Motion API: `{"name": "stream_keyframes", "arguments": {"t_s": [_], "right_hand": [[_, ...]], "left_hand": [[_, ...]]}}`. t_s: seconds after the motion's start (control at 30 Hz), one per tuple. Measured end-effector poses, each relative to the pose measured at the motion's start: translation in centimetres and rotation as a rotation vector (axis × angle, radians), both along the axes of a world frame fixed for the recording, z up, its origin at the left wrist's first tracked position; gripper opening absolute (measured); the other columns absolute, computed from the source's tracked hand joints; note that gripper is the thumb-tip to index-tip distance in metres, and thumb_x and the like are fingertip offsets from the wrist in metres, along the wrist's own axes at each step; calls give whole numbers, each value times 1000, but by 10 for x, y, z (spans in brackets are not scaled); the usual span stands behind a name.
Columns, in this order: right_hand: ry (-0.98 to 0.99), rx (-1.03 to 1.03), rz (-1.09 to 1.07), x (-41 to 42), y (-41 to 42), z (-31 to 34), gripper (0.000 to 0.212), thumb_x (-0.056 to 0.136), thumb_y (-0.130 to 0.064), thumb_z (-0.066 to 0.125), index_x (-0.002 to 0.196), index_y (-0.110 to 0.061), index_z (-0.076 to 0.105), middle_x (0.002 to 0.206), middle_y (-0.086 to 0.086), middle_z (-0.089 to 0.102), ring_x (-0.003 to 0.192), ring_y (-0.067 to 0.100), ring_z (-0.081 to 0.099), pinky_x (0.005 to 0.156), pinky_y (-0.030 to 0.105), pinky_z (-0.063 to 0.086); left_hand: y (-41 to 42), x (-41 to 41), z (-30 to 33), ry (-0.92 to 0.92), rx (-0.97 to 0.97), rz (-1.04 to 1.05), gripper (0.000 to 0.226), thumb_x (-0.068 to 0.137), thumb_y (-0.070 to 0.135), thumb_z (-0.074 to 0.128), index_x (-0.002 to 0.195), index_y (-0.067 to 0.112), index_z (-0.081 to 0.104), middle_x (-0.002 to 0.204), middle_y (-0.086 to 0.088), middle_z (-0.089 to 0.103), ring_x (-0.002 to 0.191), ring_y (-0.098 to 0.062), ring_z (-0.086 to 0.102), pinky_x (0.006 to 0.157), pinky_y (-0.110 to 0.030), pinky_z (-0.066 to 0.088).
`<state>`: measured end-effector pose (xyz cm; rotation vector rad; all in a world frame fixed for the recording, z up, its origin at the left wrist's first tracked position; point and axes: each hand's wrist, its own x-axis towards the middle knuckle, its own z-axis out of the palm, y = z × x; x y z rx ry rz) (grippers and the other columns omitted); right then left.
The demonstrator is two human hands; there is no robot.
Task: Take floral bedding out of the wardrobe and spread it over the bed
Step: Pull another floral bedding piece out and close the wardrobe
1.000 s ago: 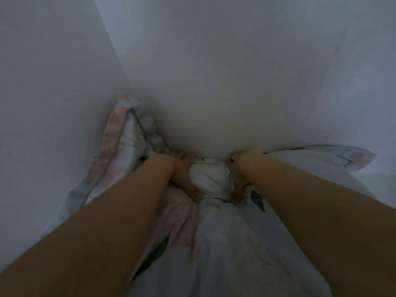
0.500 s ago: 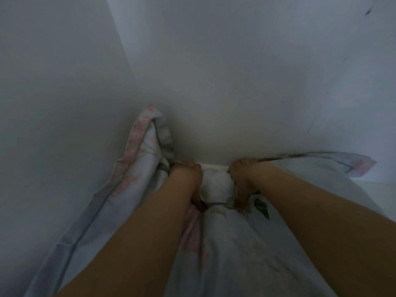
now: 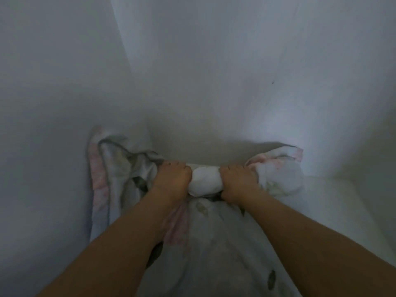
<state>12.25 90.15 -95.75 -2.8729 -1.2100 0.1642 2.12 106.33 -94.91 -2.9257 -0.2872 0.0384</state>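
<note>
Looking down at two bare arms reaching forward. Left hand curling tight around a bunch of the floral bedding, fingers wrapped over the top. Right hand gripping the same bedding just beside it, fingers also curled over. Squeezing a white rolled lump of cloth between the two hands, both touching it.

Bedding hanging down from the hands toward the bottom of the view, showing pink flowers and dark green leaves on pale cloth. Spilling out on the left in loose folds with a pink frilly edge, lying against the left wall. Sticking out on the right as a small pink-tipped corner, near the back wall.

Standing in a plain white corner, with the left wall meeting the back wall in a line running up from behind the left folds. Showing a tiny dark speck on the back wall, well above the right hand. Casting a grey shadow on the wall just behind the hands. Showing a pale flat ledge low on the right, beside the bedding; cannot tell what it belongs to.

Leaving open room above the hands and out to the right. Pressing close on the left, with the wall touching the folds.
</note>
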Motion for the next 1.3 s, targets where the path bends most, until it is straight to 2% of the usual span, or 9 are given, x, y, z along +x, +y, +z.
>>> {"name": "stream_keyframes", "arguments": {"t_s": [0.13, 0.2, 0.3, 0.57, 0.7, 0.8, 0.87, 1.2, 1.3], "right_hand": [[209, -148, 14, -32, -34, 99, 64, 83, -38, 63, 139, -19, 42, 143, 9, 47, 127, 28, 48, 107, 37, 35], [223, -158, 14, -61, -55, 158, 44, 82, -34, 63, 123, -19, 56, 121, 12, 62, 106, 31, 60, 89, 42, 49], [209, -106, -25, -108, -86, 240, 25, 81, -31, 59, 104, -21, 57, 93, 7, 64, 84, 29, 63, 67, 36, 48], [133, -49, -25, -218, -155, 484, 21, 80, -27, 59, 100, -22, 55, 83, 4, 58, 80, 25, 60, 65, 32, 41], [39, -47, 56, -266, -207, 585, 41, 75, -40, 60, 109, -18, 52, 100, 4, 64, 92, 26, 62, 81, 34, 42], [-2, -14, 78, -303, -245, 630, 60, 67, -60, 57, 105, -15, 53, 96, 6, 66, 83, 27, 62, 75, 33, 42], [40, 4, 71, -321, -263, 646, 62, 69, -63, 55, 107, -14, 51, 95, 8, 67, 81, 28, 63, 72, 33, 43], [416, -92, 79, -361, -300, 662, 42, 88, -34, 55, 126, -15, 55, 130, 10, 55, 114, 28, 57, 93, 34, 46], [378, -57, 98, -376, -302, 667, 36, 86, -32, 55, 121, -21, 51, 121, 8, 62, 103, 27, 61, 78, 32, 47]], "left_hand": [[-33, -39, 97, 36, -20, -47, 34, 80, 28, 57, 108, 9, 62, 120, -12, 50, 115, -29, 42, 96, -36, 27], [-53, -67, 156, 128, -67, -37, 34, 80, 24, 59, 110, 10, 60, 120, -11, 53, 114, -27, 46, 99, -34, 29], [-80, -106, 240, 178, -182, 3, 28, 83, 22, 60, 109, 13, 55, 112, -10, 63, 103, -30, 59, 91, -36, 41], [-147, -221, 470, 23, -222, -57, 28, 87, 24, 52, 114, 16, 51, 100, -7, 67, 89, -28, 64, 75, -35, 45], [-196, -274, 559, -16, -262, -66, 27, 87, 18, 47, 112, 16, 56, 101, -6, 68, 89, -27, 64, 75, -33, 46], [-220, -304, 603, 20, -317, -89, 27, 85, 16, 51, 110, 13, 60, 102, -8, 69, 90, -27, 65, 75, -31, 47], [-235, -319, 622, 29, -325, -90, 28, 83, 17, 52, 110, 14, 61, 102, -8, 69, 91, -28, 65, 76, -32, 47], [-307, -376, 634, -58, -314, 30, 24, 81, 19, 55, 103, 16, 64, 95, -8, 71, 88, -30, 66, 75, -34, 51], [-320, -403, 638, -135, -359, 91, 26, 75, 11, 60, 100, 11, 68, 92, -14, 71, 86, -33, 66, 76, -37, 52]]}}
